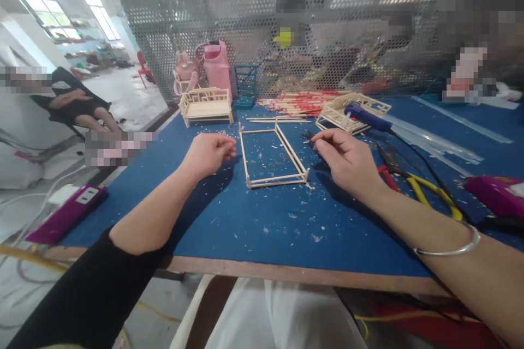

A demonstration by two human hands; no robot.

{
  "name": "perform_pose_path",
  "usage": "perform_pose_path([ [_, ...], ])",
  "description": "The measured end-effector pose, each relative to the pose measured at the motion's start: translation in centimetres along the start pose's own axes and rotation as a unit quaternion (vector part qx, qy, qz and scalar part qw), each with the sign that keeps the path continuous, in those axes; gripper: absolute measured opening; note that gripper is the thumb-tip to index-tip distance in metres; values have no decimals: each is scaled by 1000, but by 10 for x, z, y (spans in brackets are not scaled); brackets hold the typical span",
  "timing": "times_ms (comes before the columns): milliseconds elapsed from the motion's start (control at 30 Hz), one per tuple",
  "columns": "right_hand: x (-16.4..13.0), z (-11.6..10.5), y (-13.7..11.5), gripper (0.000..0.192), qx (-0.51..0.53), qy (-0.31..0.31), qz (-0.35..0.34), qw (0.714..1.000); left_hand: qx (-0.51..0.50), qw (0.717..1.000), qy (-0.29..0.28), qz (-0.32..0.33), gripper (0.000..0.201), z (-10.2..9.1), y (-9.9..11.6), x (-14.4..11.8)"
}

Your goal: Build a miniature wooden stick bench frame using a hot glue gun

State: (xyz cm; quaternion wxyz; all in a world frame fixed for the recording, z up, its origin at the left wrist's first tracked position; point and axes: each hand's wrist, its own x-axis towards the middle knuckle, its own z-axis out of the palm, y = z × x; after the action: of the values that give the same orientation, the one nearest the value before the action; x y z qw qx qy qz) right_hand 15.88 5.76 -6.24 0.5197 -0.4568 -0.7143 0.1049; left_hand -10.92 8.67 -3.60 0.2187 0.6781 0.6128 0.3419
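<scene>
A rectangular frame of thin wooden sticks (278, 180), with short upright posts at its corners, lies on the blue tabletop between my hands. Just left of it is my left hand (209, 154), fingers curled and pressed together; whatever they hold, if anything, is hidden. To the right of the frame, my right hand (346, 159) pinches a small dark spiky piece (308, 136) between thumb and fingers. This piece is too small to identify. Behind the frame lie a few loose bare sticks (278, 120).
A small wooden stick bench (208, 109) stands back left, near red-tipped sticks (298, 103). Another stick piece (347, 112) sits under a blue glue gun (366, 116). Pliers (417, 182) and clear glue sticks (438, 139) lie right. A person (77, 103) sits far left.
</scene>
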Motion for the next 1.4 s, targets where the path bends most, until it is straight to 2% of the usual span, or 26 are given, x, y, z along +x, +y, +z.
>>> perform_pose_path([
  [133,0,-3,-12,11,-64,13,-118,991,109,994,17,7,10,-3,11,-9],
  [200,7,-6,-23,11,-82,3,-174,981,126,992,27,13,11,-5,15,-15],
  [267,18,-10,-35,12,-89,5,-202,975,138,990,33,21,14,-6,17,-19],
  [367,36,-17,-51,13,-58,56,-159,984,125,991,40,36,18,-6,13,-23],
  [467,41,-15,-56,17,-30,85,-98,991,75,994,6,73,22,-2,8,-22],
  [533,35,-9,-54,19,-54,33,-102,993,55,994,-31,92,22,0,6,-21],
  [600,23,1,-50,18,-76,-68,-141,985,52,993,-61,91,21,1,5,-20],
  [667,12,10,-47,15,-86,-154,-190,966,67,993,-66,75,16,0,7,-21],
  [733,4,17,-46,14,-104,-196,-227,948,89,993,-55,60,12,-3,9,-24],
  [800,0,21,-46,15,-130,-215,-249,935,83,992,-61,67,14,-5,12,-29],
  [933,-4,28,-50,16,-172,-236,-269,918,-10,979,-146,141,48,-7,18,-43],
  [967,-4,30,-52,15,-184,-237,-268,916,-26,975,-161,152,51,-7,19,-46],
  [1033,-5,33,-55,15,-203,-240,-264,912,-37,973,-167,156,40,-6,22,-49],
  [1133,-7,38,-58,15,-218,-245,-261,908,-26,977,-140,157,23,-7,23,-49],
  [1233,-8,43,-58,16,-228,-247,-260,905,-5,979,-128,159,31,-7,20,-47],
  [1400,-8,48,-55,23,-234,-230,-266,906,12,980,-154,124,34,-5,16,-44],
])
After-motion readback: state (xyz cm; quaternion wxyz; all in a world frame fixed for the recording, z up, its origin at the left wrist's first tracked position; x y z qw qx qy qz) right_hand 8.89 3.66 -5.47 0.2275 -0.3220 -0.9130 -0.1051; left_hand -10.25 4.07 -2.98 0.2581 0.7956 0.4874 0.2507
